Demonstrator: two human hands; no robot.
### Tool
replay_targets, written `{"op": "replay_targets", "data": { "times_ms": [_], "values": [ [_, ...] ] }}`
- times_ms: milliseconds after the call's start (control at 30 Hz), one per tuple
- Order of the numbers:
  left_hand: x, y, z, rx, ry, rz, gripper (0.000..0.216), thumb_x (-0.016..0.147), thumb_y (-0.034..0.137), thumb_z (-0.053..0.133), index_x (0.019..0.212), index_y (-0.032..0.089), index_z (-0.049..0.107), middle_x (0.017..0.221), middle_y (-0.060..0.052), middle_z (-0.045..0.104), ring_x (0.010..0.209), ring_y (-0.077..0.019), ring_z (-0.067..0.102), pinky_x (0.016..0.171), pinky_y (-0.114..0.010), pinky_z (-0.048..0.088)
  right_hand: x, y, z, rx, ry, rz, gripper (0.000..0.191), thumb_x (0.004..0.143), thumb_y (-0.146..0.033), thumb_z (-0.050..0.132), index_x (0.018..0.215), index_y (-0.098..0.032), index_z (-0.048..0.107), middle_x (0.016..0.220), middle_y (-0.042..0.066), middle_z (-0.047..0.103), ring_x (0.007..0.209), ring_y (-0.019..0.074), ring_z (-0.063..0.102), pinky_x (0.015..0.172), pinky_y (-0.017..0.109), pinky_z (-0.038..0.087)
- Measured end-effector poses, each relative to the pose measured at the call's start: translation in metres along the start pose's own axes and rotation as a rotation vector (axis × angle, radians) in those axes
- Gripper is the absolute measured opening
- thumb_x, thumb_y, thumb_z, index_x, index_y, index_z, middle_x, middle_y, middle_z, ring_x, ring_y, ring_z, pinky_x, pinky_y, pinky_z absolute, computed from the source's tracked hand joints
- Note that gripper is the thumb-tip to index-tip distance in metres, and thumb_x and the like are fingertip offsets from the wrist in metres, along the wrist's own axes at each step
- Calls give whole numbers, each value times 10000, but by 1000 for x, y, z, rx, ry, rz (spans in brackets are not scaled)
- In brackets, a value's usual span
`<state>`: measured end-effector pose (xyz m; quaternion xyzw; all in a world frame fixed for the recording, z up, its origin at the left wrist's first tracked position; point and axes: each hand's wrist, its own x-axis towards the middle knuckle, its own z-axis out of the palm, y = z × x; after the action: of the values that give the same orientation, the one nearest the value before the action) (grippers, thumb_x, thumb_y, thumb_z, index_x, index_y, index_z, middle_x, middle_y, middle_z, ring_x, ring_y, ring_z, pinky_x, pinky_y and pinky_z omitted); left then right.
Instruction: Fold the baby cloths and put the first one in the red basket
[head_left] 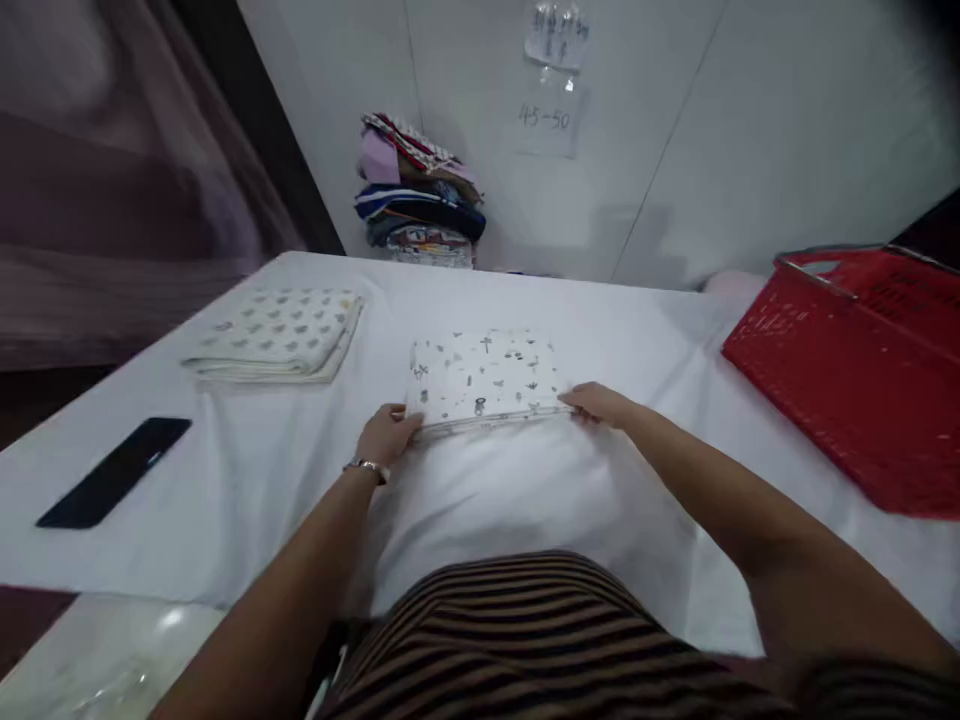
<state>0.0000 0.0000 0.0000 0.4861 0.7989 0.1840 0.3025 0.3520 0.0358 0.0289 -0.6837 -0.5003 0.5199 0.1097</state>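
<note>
A folded white cloth (487, 370) with small dark prints lies flat on the white-covered table, its folded layers showing along the near edge. My left hand (388, 433) grips its near left corner, thumb on top and a bracelet at the wrist. At the near right corner, my right hand (596, 402) pinches the cloth, with the fingers partly under the edge. To the left sits another folded cloth (277, 335), cream with grey heart-like prints, apart from both hands.
A dark, flat phone-like object (116, 472) lies at the left of the table (247, 480). On the right stands a red plastic basket (855, 370) with a metal handle. Folded clothes (420, 200) are stacked by the back wall, where paper signs (551, 115) hang.
</note>
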Motion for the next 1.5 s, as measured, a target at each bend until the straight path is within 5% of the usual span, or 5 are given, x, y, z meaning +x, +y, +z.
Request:
{"op": "replay_targets", "data": {
  "times_ms": [367,700,867,1000,1500],
  "values": [
    [-15,14,3,-101,-84,14,495,673,370,632,1099,136,536,816,-46,673,638,-157,614,547,-250,450,11,13,-18,404,20,-116,104,782,-240,604,756,-154,551,679,47,661,611,154,638,567,255,544],
    [-33,17,17,34,-39,167,607,707,454,603,1197,125,460,900,-64,633,710,-174,600,631,-296,464,21,34,-20,89,329,-150,282,758,-385,644,903,-173,527,588,21,627,510,158,595,470,259,487],
    [-50,25,20,156,293,611,389,779,413,554,1092,182,564,1068,-79,567,875,-195,569,731,-320,467,10,43,-15,-341,713,-630,269,848,-358,495,1043,-193,579,1050,99,638,948,218,591,821,366,472],
    [-54,40,33,263,246,991,208,839,331,503,914,198,644,976,-65,601,925,-201,537,817,-334,432,4,46,-6,-581,573,-1090,207,871,-276,468,949,-209,647,1024,83,653,992,208,564,871,360,435],
    [-47,48,50,368,143,1085,247,885,258,404,853,179,635,868,-61,628,816,-189,531,748,-333,416,14,60,0,-695,671,-1177,223,885,-210,459,944,-221,673,1052,83,653,998,213,552,822,377,445]
  ]
}}
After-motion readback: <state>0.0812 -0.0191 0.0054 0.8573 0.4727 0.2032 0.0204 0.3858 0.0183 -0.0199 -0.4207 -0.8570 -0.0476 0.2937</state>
